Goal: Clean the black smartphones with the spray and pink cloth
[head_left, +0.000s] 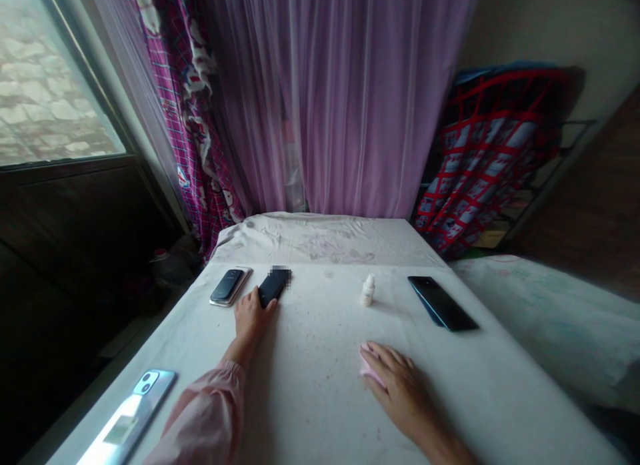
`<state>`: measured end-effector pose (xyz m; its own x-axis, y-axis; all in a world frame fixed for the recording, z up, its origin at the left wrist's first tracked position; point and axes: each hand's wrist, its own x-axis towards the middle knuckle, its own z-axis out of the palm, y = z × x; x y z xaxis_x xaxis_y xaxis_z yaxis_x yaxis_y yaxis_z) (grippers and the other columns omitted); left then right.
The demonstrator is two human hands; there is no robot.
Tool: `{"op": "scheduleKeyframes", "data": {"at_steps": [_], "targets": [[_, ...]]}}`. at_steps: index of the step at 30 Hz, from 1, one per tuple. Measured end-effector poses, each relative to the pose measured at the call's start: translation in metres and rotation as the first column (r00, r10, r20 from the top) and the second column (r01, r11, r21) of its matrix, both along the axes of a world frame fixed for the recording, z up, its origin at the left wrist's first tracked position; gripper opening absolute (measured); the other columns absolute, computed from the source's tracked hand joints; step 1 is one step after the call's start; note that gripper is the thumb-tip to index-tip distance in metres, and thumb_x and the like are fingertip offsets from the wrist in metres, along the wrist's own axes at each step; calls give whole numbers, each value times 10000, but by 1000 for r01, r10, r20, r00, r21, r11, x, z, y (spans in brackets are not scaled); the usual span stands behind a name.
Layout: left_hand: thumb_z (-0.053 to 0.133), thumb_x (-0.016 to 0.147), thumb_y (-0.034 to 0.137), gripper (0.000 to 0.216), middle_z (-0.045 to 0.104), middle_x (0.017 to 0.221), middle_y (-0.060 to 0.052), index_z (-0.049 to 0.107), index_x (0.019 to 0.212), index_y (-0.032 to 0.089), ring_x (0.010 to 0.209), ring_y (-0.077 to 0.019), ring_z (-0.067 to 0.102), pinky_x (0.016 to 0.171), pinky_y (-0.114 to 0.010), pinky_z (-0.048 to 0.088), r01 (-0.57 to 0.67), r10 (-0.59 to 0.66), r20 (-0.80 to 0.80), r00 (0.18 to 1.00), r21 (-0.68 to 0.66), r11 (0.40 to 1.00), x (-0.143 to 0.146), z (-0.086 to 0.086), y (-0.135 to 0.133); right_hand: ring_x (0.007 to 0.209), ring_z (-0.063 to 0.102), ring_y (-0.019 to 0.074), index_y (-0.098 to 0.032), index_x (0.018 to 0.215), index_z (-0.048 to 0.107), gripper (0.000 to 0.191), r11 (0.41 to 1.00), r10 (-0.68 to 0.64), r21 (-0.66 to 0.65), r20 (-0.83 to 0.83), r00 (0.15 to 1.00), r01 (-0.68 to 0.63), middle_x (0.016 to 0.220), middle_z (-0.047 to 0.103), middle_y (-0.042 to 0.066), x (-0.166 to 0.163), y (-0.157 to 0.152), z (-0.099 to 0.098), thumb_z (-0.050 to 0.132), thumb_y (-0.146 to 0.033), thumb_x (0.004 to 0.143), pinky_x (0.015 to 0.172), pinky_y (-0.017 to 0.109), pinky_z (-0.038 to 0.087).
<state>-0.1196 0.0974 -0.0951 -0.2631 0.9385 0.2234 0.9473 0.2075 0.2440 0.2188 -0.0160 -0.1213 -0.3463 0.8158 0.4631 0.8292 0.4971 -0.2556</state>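
Observation:
My left hand point(253, 313), in a pink sleeve, has its thumb and fingers closed around the near end of a dark phone point(274, 288) on the table. Part of that phone's far end is pixelated. My right hand point(395, 378) rests on the tabletop at the right, its fingers closed over a pink cloth point(371, 368), much of which they hide. A small white bottle point(367, 291) stands upright beyond my right hand. Left of my left hand, a dark phone point(227, 286) lies on top of another phone or case with a pale edge.
A shiny light-blue phone point(131, 415) lies at the near left edge. At the right, a black phone point(445, 305) overlaps a bluish one. A white cloth covers the table point(310, 411). Purple curtains point(350, 118) hang behind it, with a red checked fabric point(475, 145) at the right.

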Motion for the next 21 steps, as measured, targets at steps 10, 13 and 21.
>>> {"op": "scheduleKeyframes", "data": {"at_steps": [10,13,21], "targets": [[469,910,412,293,700,747,-97,656,911,186,823,-282,687,747,-339,466,62,-53,127,991,-69,996,-37,41,-1,881,693,208,-206,1034,691,299,999,-47,-38,-402,915,34,965,734,85,1,17,-16,426,-299,930,785,332,576],[383,937,371,326,667,674,-70,633,839,185,762,-244,684,716,-314,472,13,-1,240,971,-48,999,-48,51,-3,875,701,210,-199,1015,702,316,995,-82,-97,-523,848,36,959,740,93,5,19,-20,455,-371,916,792,322,582],[232,889,610,571,595,581,-16,581,854,159,553,-189,644,512,-273,502,238,-100,650,753,-127,963,5,17,-60,891,694,232,-193,964,740,388,971,-218,-230,-721,658,69,991,733,120,4,19,-9,533,-498,842,779,335,589]]}}
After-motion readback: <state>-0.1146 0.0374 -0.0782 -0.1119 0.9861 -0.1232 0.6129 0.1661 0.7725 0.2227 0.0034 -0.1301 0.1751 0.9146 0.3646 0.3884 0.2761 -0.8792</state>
